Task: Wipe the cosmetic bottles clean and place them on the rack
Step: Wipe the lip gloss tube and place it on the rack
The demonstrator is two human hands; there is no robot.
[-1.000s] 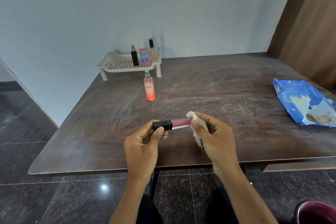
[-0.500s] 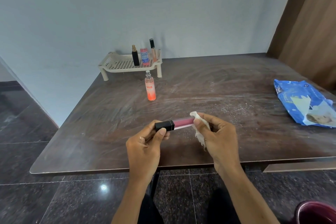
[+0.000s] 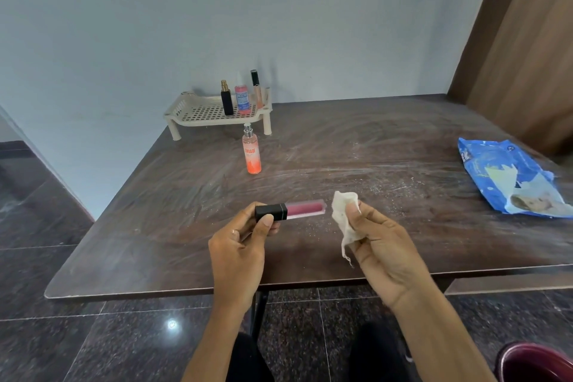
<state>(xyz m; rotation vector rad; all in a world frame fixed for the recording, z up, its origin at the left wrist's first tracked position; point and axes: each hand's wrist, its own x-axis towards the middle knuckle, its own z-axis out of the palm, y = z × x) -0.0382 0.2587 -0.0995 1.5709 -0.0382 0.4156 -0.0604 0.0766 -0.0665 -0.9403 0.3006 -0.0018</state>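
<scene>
Right now the lip gloss tube (image 3: 305,209) is up in the air, well to the near side of the rack (image 3: 198,112), over the front part of the table (image 3: 356,146). The left hand (image 3: 238,245) grips it by the black cap (image 3: 271,212), thumb pressed on the cap's near face and fingers curled behind. The pink body sticks out free.

The tube's long axis runs almost level, side to side. The cap is at the left and the free end points at the right hand (image 3: 381,242). That hand pinches a small white wipe (image 3: 344,211) between thumb and curled fingers, with a loose tail hanging down. The wipe sits just beside the tube's free end but apart from it, with a narrow strip of table showing between them.

The pink body looks clean, so the wiping is probably at or near its end. The rack lies farther off and to the left, so the left hand, which already has the tube, is the nearer one. The tube would have to turn from lying to upright.

Three bottles stand at the rack's right end: a black bottle (image 3: 227,99), a pink bottle (image 3: 242,99) and a slim tube (image 3: 256,87). The rack's left part is bare. An orange spray bottle (image 3: 251,152) stands just in front of the rack, unplaced. It is close to a straight reach and could be knocked.
</scene>
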